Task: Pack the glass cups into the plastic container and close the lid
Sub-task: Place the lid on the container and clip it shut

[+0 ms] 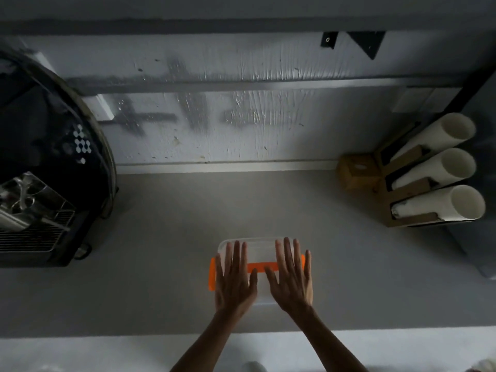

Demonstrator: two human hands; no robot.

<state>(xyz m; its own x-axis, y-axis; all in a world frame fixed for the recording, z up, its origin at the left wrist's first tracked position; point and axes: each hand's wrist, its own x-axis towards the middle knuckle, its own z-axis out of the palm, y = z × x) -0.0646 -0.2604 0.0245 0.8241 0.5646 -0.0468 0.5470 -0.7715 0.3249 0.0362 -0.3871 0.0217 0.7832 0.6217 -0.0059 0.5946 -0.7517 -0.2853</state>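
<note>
A clear plastic container with orange side clips and an orange handle strip stands on the grey counter, near its front edge. Its lid lies on top. My left hand rests flat on the lid's left half, fingers spread and pointing away from me. On the right half my right hand lies flat in the same way. Neither hand grips anything. The glass cups cannot be made out through the lid and hands.
A dark machine with a metal drip grille fills the counter's left side. At the right, a cardboard holder carries three stacks of white paper cups. The wall runs behind. The counter's front edge lies just below my wrists.
</note>
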